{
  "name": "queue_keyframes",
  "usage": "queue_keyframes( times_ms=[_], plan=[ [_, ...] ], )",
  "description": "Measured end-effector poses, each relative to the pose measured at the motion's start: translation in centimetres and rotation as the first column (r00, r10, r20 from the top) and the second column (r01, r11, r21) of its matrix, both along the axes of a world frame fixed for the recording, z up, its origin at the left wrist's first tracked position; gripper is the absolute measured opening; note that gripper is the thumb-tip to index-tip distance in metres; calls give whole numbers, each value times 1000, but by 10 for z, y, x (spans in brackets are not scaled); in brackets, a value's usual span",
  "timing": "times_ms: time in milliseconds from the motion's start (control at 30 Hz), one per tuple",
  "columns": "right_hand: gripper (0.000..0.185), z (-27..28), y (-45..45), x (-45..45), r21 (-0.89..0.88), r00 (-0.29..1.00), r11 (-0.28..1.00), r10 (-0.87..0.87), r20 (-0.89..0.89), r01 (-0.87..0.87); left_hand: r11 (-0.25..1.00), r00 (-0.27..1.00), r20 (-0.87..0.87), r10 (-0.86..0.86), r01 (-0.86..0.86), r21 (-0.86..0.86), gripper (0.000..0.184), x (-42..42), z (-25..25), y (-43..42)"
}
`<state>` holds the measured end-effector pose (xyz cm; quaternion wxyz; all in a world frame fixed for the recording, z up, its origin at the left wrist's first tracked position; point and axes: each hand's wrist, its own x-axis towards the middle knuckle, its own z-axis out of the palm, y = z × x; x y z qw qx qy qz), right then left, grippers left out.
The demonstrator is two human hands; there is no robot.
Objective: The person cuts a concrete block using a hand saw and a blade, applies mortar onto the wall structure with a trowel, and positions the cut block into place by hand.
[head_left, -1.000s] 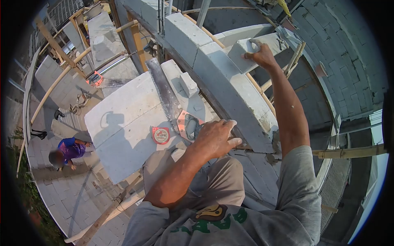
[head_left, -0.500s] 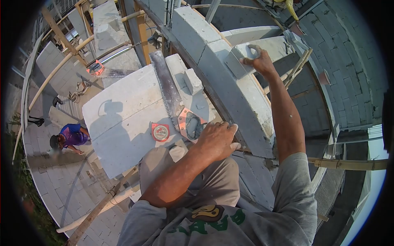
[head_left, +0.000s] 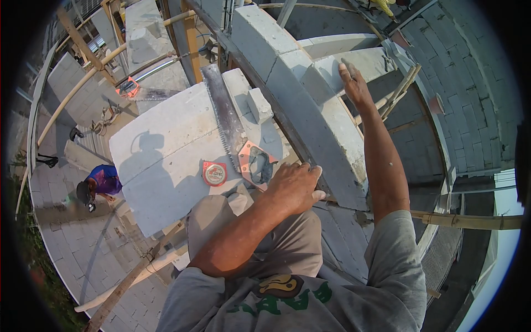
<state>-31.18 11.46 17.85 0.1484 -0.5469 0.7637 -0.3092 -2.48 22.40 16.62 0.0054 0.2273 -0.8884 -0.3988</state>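
Note:
My right hand lies with its fingers stretched against a pale block on top of the curved block wall; its thumb is hard to make out. My left hand rests by the wall's near edge, thumb apart from the fingers, with nothing visible in it. Just left of it is the orange handle of a hand saw, whose blade points away over the pale slab. A red tape measure sits on the slab near my knee. A small block stands right of the blade.
A person in a blue and purple shirt is lower left, beside a block wall. A second saw lies at the upper left among bamboo poles and blocks. Another bamboo pole crosses at the right. Something yellow shows at the top.
My right hand has loosened from its grip around the block and its fingers now lie straighter along it. My left hand stays about where it was. The other person has bent and moved right.

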Motion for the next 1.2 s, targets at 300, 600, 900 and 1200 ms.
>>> queue_keyframes(
  times_ms=[300, 600, 900, 1200],
  plan=[
    [97, -8, 15, 18, 150, 862, 987, 21, -506, 64, 1000, 1000, 21, -22, 21, 21, 62, -3, 0, 4],
    [93, 0, 8, 29, 200, 860, 967, -36, -509, 159, 1000, 1000, 4, -5, 5, 1, 62, -2, -1, 7],
    [95, 1, 9, 30, 203, 865, 972, -1, -502, 119, 999, 1000, -21, -4, 4, -34, 58, -4, -1, 10],
    [61, 12, 13, -12, -55, 984, 988, -149, -97, 144, 1000, 999, -33, -3, 2, -6, 61, -1, -3, 8]
  ],
)
